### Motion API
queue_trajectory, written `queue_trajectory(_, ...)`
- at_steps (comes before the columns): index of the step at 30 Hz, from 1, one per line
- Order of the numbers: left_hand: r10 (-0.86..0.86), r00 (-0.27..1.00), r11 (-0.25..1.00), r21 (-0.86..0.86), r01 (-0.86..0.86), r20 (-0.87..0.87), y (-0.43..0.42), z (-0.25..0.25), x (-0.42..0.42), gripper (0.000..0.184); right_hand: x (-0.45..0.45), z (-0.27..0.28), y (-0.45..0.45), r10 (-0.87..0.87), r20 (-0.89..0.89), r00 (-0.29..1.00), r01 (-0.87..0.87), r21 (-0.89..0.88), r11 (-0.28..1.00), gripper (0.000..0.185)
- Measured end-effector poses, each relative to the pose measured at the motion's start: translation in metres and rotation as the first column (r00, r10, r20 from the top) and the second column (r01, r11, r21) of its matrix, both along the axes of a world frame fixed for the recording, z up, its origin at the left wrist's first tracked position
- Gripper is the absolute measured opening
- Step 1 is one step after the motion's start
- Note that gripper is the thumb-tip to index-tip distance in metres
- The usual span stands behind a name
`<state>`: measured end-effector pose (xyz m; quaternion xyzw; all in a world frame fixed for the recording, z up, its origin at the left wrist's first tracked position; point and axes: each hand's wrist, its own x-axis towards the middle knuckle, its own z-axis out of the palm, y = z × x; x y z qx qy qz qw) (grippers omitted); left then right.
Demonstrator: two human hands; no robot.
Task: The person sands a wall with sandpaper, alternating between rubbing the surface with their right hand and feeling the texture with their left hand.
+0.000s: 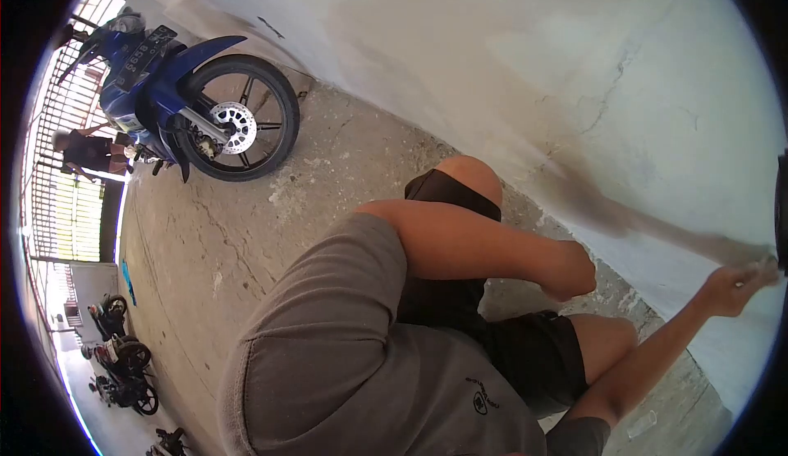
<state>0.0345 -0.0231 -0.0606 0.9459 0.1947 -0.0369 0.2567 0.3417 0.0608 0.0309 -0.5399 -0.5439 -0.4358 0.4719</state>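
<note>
My right hand [739, 286] reaches to the white wall [525, 70] at the right edge of the head view. Its fingers are bent together around something small and pale, too blurred to name. My left hand [568, 270] is curled into a rounded fist in front of the wall's foot, between my raised knees. Its fingers face away, so what they hold, if anything, is hidden. The wall near my right hand shows a grey-brown smear or shadow, with cracks higher up.
A blue motorbike [238, 128] stands near the wall at upper left. Behind it a person [89, 152] stands by a barred gate [70, 210]. Several motorbikes [123, 349] are parked at lower left on the cracked concrete floor [213, 267]. My knees are close to the wall.
</note>
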Motion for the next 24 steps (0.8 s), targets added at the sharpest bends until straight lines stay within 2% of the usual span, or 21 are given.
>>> queue_trajectory(1, -0.001, 1.000, 1.000, 0.008, 0.001, 0.030, -0.001, 0.000, 0.001, 0.020, 0.000, 0.006, -0.001, 0.014, -0.265, 0.964, -0.022, -0.027, 0.999, 0.041)
queue_trajectory(2, -0.003, 0.998, 1.000, 0.014, 0.003, 0.057, -0.001, 0.001, 0.001, 0.020, 0.000, 0.012, -0.003, 0.017, -0.514, 0.858, -0.049, -0.049, 0.998, 0.040)
queue_trajectory(3, -0.002, 0.999, 1.000, 0.009, 0.002, 0.053, -0.002, 0.004, 0.001, 0.020, -0.093, 0.074, -0.017, 0.054, -0.685, 0.726, -0.141, -0.072, 0.987, 0.054)
queue_trajectory(4, -0.022, 1.000, 1.000, -0.009, 0.022, 0.016, -0.002, 0.009, 0.002, 0.020, -0.082, 0.055, -0.012, 0.053, -0.689, 0.723, -0.144, -0.076, 0.987, 0.054)
queue_trajectory(5, -0.041, 0.999, 0.999, -0.028, 0.040, -0.022, -0.001, 0.011, 0.001, 0.020, -0.063, 0.020, -0.005, 0.129, -0.357, 0.925, -0.141, -0.006, 0.990, 0.045)
queue_trajectory(6, -0.038, 0.999, 0.999, -0.035, 0.037, -0.028, -0.002, 0.007, 0.001, 0.020, -0.066, 0.008, -0.005, 0.164, 0.035, 0.986, -0.166, 0.057, 0.985, 0.037)
queue_trajectory(7, -0.045, 0.999, 0.999, -0.020, 0.045, -0.013, 0.000, 0.001, 0.003, 0.021, -0.068, 0.005, -0.001, 0.350, 0.117, 0.930, -0.360, 0.086, 0.929, 0.037)
queue_trajectory(8, -0.054, 0.999, 0.999, -0.003, 0.054, 0.001, 0.000, -0.004, 0.003, 0.021, -0.061, 0.006, -0.002, 0.355, 0.109, 0.928, -0.365, 0.087, 0.927, 0.037)
queue_trajectory(10, -0.046, 0.999, 0.999, 0.005, 0.046, 0.025, -0.002, -0.008, 0.004, 0.021, -0.033, 0.023, -0.001, 0.367, -0.150, 0.918, -0.376, -0.036, 0.926, 0.052)
queue_trajectory(11, -0.045, 0.997, 0.999, 0.013, 0.045, 0.054, 0.000, -0.007, 0.006, 0.022, -0.085, 0.068, -0.017, 0.145, -0.566, 0.811, -0.237, -0.091, 0.967, 0.050)
queue_trajectory(12, -0.043, 0.998, 0.999, 0.029, 0.042, 0.050, 0.000, -0.003, 0.005, 0.022, -0.064, 0.058, -0.011, 0.156, -0.566, 0.809, -0.239, -0.075, 0.968, 0.050)
queue_trajectory(13, -0.031, 0.997, 1.000, 0.002, 0.031, 0.067, -0.002, 0.002, 0.003, 0.021, -0.024, 0.033, -0.006, 0.074, -0.347, 0.935, -0.108, -0.077, 0.991, 0.045)
queue_trajectory(14, -0.018, 0.996, 0.999, -0.027, 0.021, 0.084, -0.001, 0.006, 0.002, 0.021, -0.006, 0.014, -0.002, -0.032, -0.111, 0.993, 0.027, -0.050, 0.998, 0.042)
queue_trajectory(16, -0.022, 0.999, 1.000, 0.000, 0.022, 0.038, 0.004, -0.001, 0.002, 0.021, -0.029, 0.002, 0.002, -0.041, -0.094, 0.995, 0.041, -0.001, 0.999, 0.041)
queue_trajectory(18, -0.020, 1.000, 1.000, 0.000, 0.020, 0.000, 0.003, -0.008, 0.006, 0.021, -0.024, -0.008, 0.009, 0.111, 0.241, 0.964, -0.124, 0.037, 0.992, 0.040)
queue_trajectory(19, -0.028, 1.000, 1.000, -0.003, 0.028, 0.003, 0.006, -0.008, 0.006, 0.022, -0.025, -0.006, 0.005, -0.019, 0.250, 0.968, 0.014, 0.020, 1.000, 0.037)
queue_trajectory(20, -0.036, 0.999, 0.999, -0.002, 0.036, 0.006, 0.008, -0.007, 0.005, 0.022, -0.027, -0.001, 0.003, -0.011, 0.251, 0.968, 0.009, 0.011, 1.000, 0.037)
queue_trajectory(21, -0.030, 1.000, 1.000, -0.008, 0.030, 0.007, 0.009, -0.004, 0.004, 0.022, -0.033, 0.009, 0.002, 0.187, 0.057, 0.981, -0.186, -0.013, 0.982, 0.042)
queue_trajectory(22, -0.030, 0.999, 0.999, -0.013, 0.031, 0.013, 0.008, 0.000, 0.004, 0.022, -0.042, 0.023, -0.001, 0.369, -0.142, 0.919, -0.373, -0.001, 0.928, 0.047)
queue_trajectory(23, -0.034, 0.999, 0.999, -0.020, 0.034, 0.020, 0.007, 0.002, 0.005, 0.023, -0.089, 0.060, -0.018, 0.172, -0.553, 0.815, -0.248, -0.066, 0.967, 0.046)
queue_trajectory(24, -0.036, 0.999, 0.999, -0.028, 0.036, 0.023, 0.006, 0.002, 0.004, 0.023, -0.071, 0.046, -0.013, 0.165, -0.552, 0.817, -0.246, -0.074, 0.966, 0.046)
